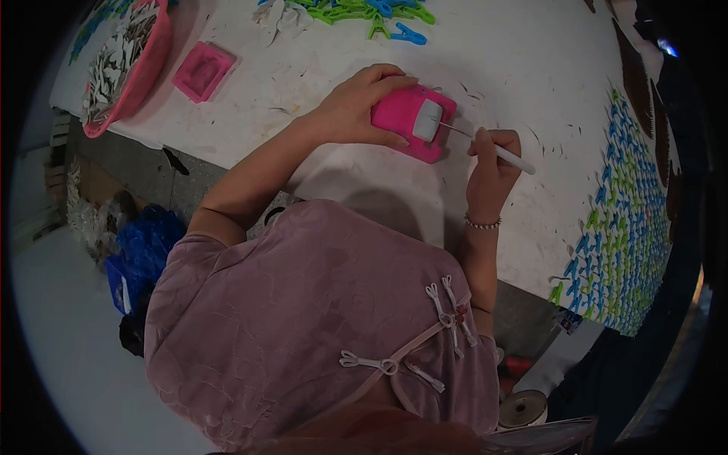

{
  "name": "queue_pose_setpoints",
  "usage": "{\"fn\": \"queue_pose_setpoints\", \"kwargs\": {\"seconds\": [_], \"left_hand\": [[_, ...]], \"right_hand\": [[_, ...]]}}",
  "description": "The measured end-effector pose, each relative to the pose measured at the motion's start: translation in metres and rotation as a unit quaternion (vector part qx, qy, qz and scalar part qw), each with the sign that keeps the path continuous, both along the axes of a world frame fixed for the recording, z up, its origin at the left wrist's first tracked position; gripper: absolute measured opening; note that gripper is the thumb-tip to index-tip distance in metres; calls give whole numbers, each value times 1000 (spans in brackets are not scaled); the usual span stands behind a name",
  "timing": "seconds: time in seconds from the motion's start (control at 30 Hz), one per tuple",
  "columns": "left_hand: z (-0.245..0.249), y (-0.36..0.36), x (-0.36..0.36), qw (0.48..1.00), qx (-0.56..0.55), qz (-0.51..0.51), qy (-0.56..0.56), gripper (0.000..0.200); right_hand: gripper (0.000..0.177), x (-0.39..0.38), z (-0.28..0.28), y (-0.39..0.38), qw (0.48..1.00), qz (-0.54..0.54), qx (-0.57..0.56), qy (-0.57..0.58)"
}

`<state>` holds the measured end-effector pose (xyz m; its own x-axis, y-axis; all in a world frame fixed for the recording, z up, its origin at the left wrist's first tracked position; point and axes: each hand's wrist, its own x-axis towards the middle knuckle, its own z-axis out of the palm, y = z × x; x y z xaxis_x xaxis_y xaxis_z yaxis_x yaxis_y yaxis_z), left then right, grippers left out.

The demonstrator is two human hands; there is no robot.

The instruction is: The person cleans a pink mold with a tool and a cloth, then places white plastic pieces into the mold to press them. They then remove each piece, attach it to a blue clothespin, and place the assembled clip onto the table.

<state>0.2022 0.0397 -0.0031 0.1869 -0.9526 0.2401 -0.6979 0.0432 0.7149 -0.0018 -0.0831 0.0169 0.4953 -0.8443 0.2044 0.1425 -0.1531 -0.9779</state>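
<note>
My left hand (pixel 362 106) is wrapped round a bright pink block (pixel 398 114), probably a mould, its thumb and fingers along the sides. Set at the block's right part is a smooth whitish-grey rounded piece (pixel 428 120) with a small dark mark on it. In my right hand (pixel 491 163) is a thin needle tool (pixel 516 159) with a white handle, gripped like a pen. Its slender metal shaft reaches left, and the tip is right at the whitish piece.
Another pink mould (pixel 203 72) with a square hollow lies at upper left. Beside it stands a pink basket (pixel 155 64) full of whitish strips. Green and blue clothes pegs (pixel 379 11) are heaped at the back. Rows of pegs (pixel 622 220) cover the table's right side.
</note>
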Motion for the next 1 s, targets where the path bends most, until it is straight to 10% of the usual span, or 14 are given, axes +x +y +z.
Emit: {"fn": "queue_pose_setpoints", "kwargs": {"seconds": [1.0], "left_hand": [[1,3,5,1000,-24,-6,-1,80]], "right_hand": [[15,0,-8,20,996,19,-90,9]]}}
